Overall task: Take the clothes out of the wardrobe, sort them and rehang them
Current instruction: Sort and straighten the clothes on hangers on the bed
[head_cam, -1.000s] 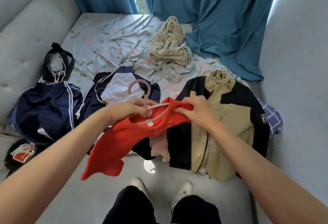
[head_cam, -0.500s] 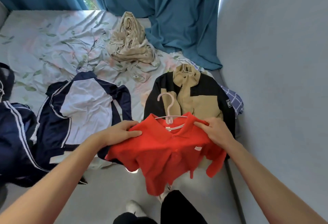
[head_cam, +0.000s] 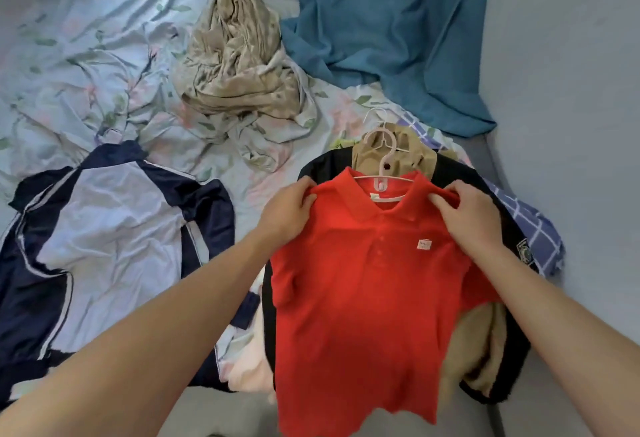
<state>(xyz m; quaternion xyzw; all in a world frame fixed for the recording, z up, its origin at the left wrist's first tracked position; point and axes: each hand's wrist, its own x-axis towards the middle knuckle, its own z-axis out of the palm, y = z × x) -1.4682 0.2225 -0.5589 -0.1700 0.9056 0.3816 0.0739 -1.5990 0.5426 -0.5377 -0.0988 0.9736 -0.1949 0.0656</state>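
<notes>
- The red polo shirt (head_cam: 360,284) hangs nearest the camera, its hem loose and its body draped over the black and tan jacket (head_cam: 491,360) at the bed's front edge. It looks light, soft and floppy, so I judge it will sag wherever it is not supported.
- The left hand (head_cam: 285,218) pinches the cloth at 1 shoulder seam, and the right hand (head_cam: 469,217) grips the other shoulder, fingers curled into the fabric.
- Those 2 shoulder points look like the best holds: they keep the shirt spread and the collar centred.
- The pink hanger (head_cam: 381,173) sits in the neck opening, hook upright. It is stiff and light; lifting by the hook would carry the shirt, though smooth plastic may let a shoulder slip off.
- To the left lies a navy and white jacket (head_cam: 114,239), flat on the floral sheet (head_cam: 69,66).
- Farther back sit a crumpled beige garment (head_cam: 239,66) and the teal curtain (head_cam: 391,28).
</notes>
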